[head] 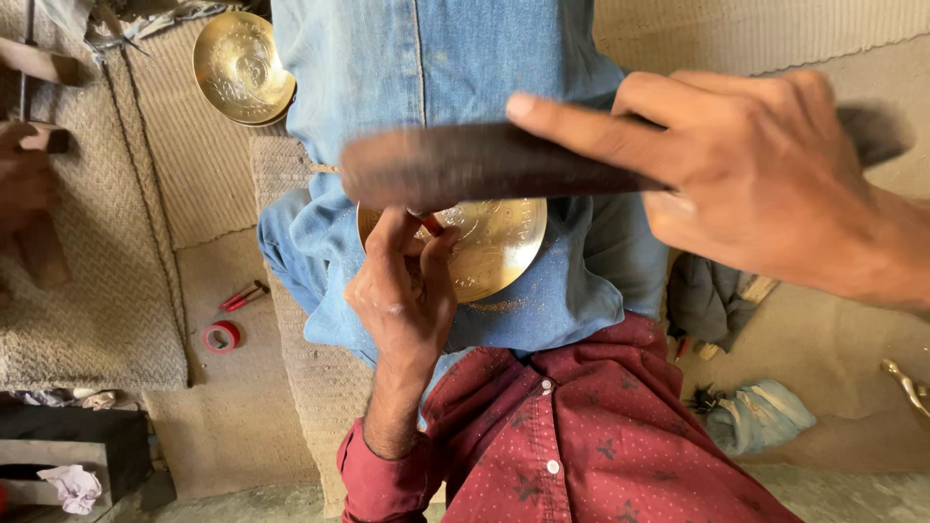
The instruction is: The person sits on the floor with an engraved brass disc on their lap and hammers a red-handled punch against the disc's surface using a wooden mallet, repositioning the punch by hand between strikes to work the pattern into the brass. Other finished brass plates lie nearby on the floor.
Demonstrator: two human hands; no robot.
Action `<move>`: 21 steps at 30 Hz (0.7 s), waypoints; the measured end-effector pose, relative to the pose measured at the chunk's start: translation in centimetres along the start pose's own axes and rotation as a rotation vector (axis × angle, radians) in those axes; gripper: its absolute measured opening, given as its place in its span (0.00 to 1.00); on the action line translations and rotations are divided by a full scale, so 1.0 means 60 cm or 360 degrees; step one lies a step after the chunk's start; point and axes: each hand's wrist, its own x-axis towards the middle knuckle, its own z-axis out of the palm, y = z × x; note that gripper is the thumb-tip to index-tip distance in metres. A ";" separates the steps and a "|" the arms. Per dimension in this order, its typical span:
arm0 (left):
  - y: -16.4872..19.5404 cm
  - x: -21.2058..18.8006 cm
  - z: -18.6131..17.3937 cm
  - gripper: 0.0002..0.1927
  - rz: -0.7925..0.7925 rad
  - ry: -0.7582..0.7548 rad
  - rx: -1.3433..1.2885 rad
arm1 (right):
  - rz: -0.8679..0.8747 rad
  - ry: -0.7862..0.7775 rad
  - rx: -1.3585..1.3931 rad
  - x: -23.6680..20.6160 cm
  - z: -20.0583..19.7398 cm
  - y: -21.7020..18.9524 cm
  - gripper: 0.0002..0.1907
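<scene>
A dark wooden mallet (504, 165), blurred by motion, is seen closest to the lens, gripped by the right hand (765, 179) with the fingers clenched round its handle and the forefinger laid along the shaft. Below it, a round brass plate (489, 247) is rested on the lap, over blue denim cloth (407, 68) spread across the knees. The left hand (402, 291) is set against the plate's left edge, its fingers pinched on a small red-handled punch (428, 225) whose tip is held on the metal.

Engraved pattern can be made out over much of the plate's face, so the chasing is judged to be well advanced; how much of the surface is left plain cannot be told, since part of it is hidden by the mallet and the hand. Fine brass filings are scattered on the denim just below the rim.

A second brass bowl (242, 68), already patterned, is lying on woven matting (87, 271) at the upper left. A roll of red tape (222, 336) and a red-handled tool (242, 295) are left on the floor beside the mat. Another person's hand (24, 184) is seen at the left edge.
</scene>
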 end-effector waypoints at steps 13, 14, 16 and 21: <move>-0.010 -0.012 0.005 0.22 -0.0034 -0.0001 -0.0039 | 0.0105 -0.0026 -0.0033 0.002 -0.003 -0.002 0.46; -0.008 -0.012 0.005 0.21 -0.0068 -0.0003 0.0049 | 0.0026 -0.0069 -0.0223 0.002 -0.004 -0.002 0.47; -0.008 -0.010 0.006 0.18 -0.0122 -0.0011 0.0226 | -0.0128 -0.0139 -0.0607 0.001 -0.006 -0.001 0.49; -0.004 -0.009 0.003 0.19 -0.0116 -0.0032 0.0089 | -0.0096 -0.0070 -0.0420 -0.005 -0.001 0.002 0.49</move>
